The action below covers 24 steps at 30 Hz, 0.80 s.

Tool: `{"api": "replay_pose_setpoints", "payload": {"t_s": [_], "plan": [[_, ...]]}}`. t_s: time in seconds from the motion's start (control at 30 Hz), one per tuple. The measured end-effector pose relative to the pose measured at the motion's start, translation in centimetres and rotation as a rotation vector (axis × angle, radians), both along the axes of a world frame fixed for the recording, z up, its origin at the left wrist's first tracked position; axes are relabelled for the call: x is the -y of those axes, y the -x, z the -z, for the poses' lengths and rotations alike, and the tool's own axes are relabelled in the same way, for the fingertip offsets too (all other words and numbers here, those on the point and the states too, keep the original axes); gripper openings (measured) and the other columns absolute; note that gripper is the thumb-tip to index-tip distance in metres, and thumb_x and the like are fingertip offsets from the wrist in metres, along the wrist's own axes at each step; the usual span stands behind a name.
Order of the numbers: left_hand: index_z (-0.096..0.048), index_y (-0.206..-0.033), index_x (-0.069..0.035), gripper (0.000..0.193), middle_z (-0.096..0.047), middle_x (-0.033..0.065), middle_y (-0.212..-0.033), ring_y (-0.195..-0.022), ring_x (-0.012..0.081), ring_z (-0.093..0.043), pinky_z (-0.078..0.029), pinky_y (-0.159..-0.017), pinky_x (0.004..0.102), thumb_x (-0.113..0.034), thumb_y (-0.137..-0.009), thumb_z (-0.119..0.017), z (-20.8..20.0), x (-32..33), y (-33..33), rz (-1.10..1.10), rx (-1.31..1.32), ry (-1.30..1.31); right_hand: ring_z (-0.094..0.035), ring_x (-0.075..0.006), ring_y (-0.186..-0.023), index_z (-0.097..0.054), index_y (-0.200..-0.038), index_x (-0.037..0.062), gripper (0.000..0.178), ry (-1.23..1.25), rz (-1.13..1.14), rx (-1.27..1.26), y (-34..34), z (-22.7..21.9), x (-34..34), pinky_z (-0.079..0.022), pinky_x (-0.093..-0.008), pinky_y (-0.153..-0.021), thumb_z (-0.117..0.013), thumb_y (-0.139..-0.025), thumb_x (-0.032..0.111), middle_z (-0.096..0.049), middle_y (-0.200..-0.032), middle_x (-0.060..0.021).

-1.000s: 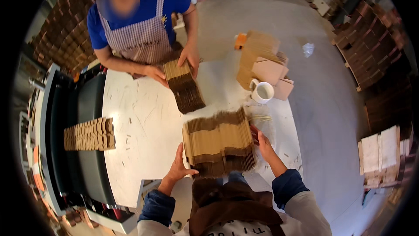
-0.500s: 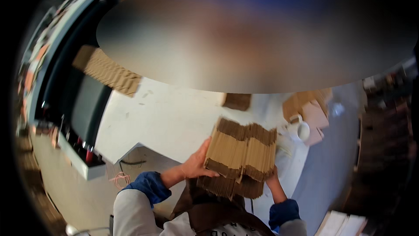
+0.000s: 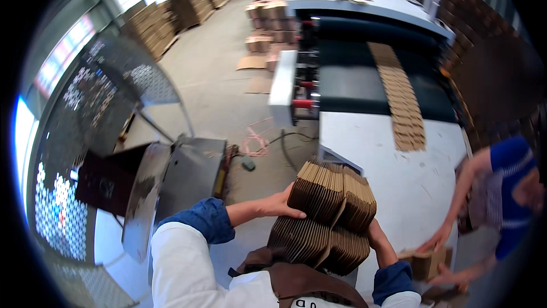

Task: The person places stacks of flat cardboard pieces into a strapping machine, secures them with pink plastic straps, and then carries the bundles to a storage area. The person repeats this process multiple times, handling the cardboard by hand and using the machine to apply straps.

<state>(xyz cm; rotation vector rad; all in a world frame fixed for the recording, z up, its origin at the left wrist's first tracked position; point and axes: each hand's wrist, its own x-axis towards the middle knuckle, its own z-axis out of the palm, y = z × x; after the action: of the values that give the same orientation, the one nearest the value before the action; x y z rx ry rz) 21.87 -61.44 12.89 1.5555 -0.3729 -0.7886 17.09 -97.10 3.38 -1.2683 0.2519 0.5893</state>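
Observation:
A thick bundle of folded brown cardboard pieces (image 3: 329, 194) is held up in front of my chest between both hands. The pieces stand on edge in two rows, close together. My left hand (image 3: 285, 202) grips the left side, its thumb lying along the near part. Against the opposite side presses my right hand (image 3: 379, 237), its fingers mostly hidden by the cardboard. The bundle's lower part hangs close to my brown apron (image 3: 302, 282).
Ahead right, overlapping cardboard pieces (image 3: 401, 103) run from a roller machine (image 3: 353, 80) onto a white table (image 3: 393, 177). A metal machine (image 3: 196, 165) stands left. Right, a co-worker's hands (image 3: 439, 245) hold cardboard. Cables and pink string (image 3: 254, 142) lie on the floor.
My view has swung left, bringing the metal machine and floor stacks into sight and moving the roller machine rightward. The cardboard bundle stays between my hands.

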Motion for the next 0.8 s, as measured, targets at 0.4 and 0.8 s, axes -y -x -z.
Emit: {"api": "replay_pose_setpoints", "payload": {"t_s": [0.4, 0.8], "plan": [[-0.036, -0.141, -0.003, 0.074, -0.051, 0.0103, -0.135, -0.120, 0.0189, -0.052, -0.045, -0.100, 0.0338, -0.034, -0.084, -0.072, 3.1, -32.6, 10.1, -0.759, -0.600, 0.162, -0.053, -0.0237, -0.116, -0.049, -0.133, 0.0011, 0.057, 0.387, -1.136, 0.280, -19.0, -2.5, -40.3, -0.041, -0.0363, -0.097, -0.043, -0.097, 0.045, -0.059, -0.126, -0.0176], [-0.059, -0.122, -0.011, 0.052, -0.067, 0.0028, -0.112, -0.099, 0.0115, -0.064, -0.051, -0.085, 0.0282, -0.045, -0.084, -0.069, 6.8, -49.3, 16.2, -1.139, -0.860, 0.444, -0.056, -0.0340, -0.114, -0.038, -0.141, 0.0104, 0.060, 0.382, -1.927, 0.648, -24.9, 0.4, -72.8, -0.044, -0.0392, -0.095, -0.051, -0.093, 0.044, -0.060, -0.120, -0.0222]]}}
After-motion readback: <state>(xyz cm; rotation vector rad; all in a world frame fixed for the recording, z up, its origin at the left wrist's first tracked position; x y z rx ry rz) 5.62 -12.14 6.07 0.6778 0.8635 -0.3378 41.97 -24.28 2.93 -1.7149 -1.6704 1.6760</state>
